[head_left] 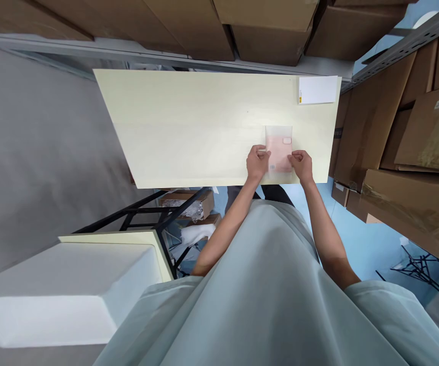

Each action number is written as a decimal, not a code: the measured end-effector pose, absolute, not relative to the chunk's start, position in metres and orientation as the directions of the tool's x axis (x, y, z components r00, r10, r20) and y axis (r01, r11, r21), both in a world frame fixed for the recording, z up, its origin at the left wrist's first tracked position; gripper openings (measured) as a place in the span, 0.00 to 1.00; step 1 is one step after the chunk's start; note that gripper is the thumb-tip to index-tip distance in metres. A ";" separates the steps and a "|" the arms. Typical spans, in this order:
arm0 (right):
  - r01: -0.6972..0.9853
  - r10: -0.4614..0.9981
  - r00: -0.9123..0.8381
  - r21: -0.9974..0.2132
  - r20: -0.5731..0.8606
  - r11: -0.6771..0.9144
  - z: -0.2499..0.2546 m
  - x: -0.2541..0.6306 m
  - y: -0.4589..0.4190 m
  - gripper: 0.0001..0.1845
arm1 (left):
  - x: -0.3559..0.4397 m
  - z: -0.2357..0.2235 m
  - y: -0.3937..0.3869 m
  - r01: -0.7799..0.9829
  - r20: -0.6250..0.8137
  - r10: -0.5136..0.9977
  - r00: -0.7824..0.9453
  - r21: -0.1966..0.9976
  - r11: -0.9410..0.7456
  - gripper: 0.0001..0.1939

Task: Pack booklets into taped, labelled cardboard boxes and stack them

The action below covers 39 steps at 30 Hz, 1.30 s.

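A pink notebook with a small clasp tab [279,151] lies inside a clear, frosted plastic sleeve [278,130] near the front edge of the pale table. My left hand [258,161] grips the left edge of the sleeved notebook, its thumb on top. At the opposite edge, my right hand [301,163] pinches it between thumb and fingers. The sleeve extends past the notebook at the top and bottom. How far the fingers reach underneath is hidden.
A white card or flat box [317,90] sits at the table's [189,127] far right corner. Cardboard boxes [273,43] line the shelf behind, and more boxes [413,198] stack up on the right. A white bin [52,305] stands at lower left beside a black metal frame [139,210].
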State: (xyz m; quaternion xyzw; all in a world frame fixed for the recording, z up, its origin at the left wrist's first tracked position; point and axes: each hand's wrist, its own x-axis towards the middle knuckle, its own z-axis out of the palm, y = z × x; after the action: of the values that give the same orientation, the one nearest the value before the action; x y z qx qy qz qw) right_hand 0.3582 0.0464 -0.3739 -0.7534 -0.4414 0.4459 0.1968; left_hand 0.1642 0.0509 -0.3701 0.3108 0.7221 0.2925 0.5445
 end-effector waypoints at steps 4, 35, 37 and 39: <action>0.414 0.796 0.234 -0.684 -0.558 -0.601 -0.366 0.355 0.048 0.15 | 0.167 -0.369 0.052 0.238 -0.573 0.788 -0.228 0.752 0.615 0.08; 0.798 0.955 0.068 -0.591 0.288 0.122 -0.157 0.314 0.226 0.16 | 0.120 -0.144 0.219 0.599 0.128 0.986 -0.110 0.800 -0.037 0.15; 0.816 0.926 0.039 -0.547 0.375 0.187 -0.130 0.308 0.258 0.17 | 0.116 -0.117 0.236 0.600 0.198 0.972 -0.128 0.796 -0.083 0.15; 0.836 0.903 -0.001 -0.495 0.429 0.236 -0.102 0.302 0.288 0.18 | 0.114 -0.095 0.250 0.600 0.253 0.958 -0.132 0.790 -0.125 0.15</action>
State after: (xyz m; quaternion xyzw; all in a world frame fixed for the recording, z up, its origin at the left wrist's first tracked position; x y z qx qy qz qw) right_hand 0.3023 0.2880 -0.1025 -0.6161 -0.7060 0.0484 0.3460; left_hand 0.1137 0.2497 -0.0945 0.6228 0.6257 0.4181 0.2143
